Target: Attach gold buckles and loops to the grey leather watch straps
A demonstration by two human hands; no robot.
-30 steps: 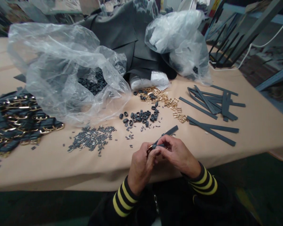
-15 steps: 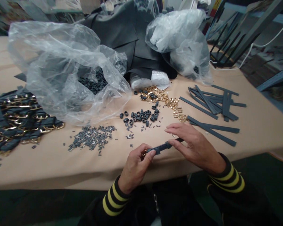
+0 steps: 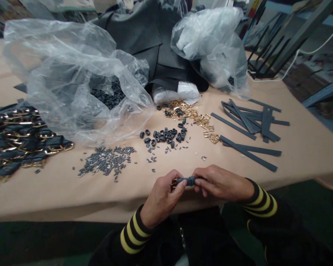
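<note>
My left hand (image 3: pixel 164 194) is closed on the end of a dark grey strap (image 3: pixel 186 181), with a bit of gold metal showing between its fingers. On that same strap, close beside the left thumb, sits a small loop (image 3: pixel 192 180). My right hand (image 3: pixel 222 181) pinches the strap at the loop, its fingertips hiding the rest of it. Both hands are just above the table's front edge, nearly touching. Beyond them lie loose dark strap loops (image 3: pixel 169 136) and gold buckles (image 3: pixel 211 136).
Small grey pieces (image 3: pixel 107 160) are heaped left of centre. Finished-looking straps with gold buckles (image 3: pixel 24 136) pile up at the far left. A clear plastic bag (image 3: pixel 72 70) stands behind. Cut grey strips (image 3: pixel 249 151) lie right, below a black rack (image 3: pixel 266 68).
My right hand has moved left and down, closing from a looser hold along the strap to a pinch beside my left hand. Less of the strap shows now.
</note>
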